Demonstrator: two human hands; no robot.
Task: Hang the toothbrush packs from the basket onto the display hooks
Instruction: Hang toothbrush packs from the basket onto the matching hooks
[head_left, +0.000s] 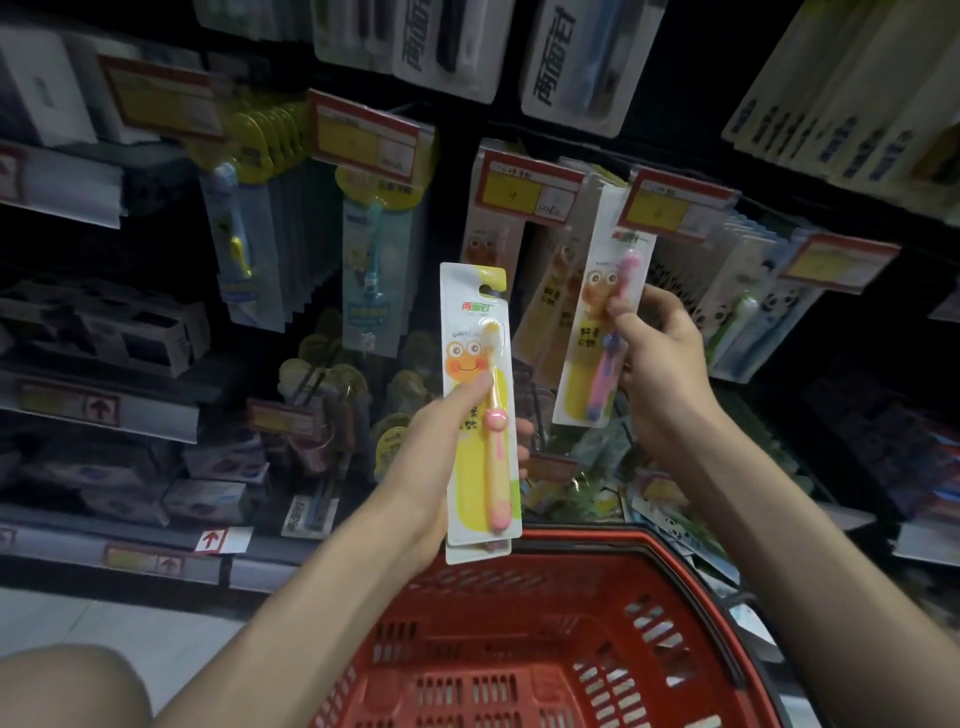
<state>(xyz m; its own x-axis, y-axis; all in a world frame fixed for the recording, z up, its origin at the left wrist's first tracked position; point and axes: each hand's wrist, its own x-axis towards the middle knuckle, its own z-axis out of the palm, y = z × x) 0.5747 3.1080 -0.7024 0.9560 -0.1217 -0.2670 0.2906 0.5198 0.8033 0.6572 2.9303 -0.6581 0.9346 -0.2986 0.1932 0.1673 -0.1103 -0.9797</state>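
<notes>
Dim shop aisle, dark shelving ahead, pale floor at lower left. Nearest: red plastic basket (545, 639) with slotted walls, low centre, visible part of its inside bare. Above the basket's far rim, left hand (447, 441) is closed around the lower half of a toothbrush pack (480, 405), thumb pressed on the front; pack upright, white card, frog cartoon, yellow brush with pink handle. A second card edge shows behind its bottom, so possibly two packs stacked, cannot confirm. Right hand (660, 353), higher and to the right, pinches a second pack (602, 332) at mid-height with thumb and fingers; that one holds a pink brush, same frog art, top edge up by a red-and-yellow price tag (675, 205). Whether its hang hole sits on a hook is hidden by the tag. Just behind: hanging rows of similar frog packs (493, 234) and panda packs (753, 306). Further left: blue brush packs (371, 270), boxed goods on shelves (104, 332). Top: larger white packs (582, 57), blurred.
</notes>
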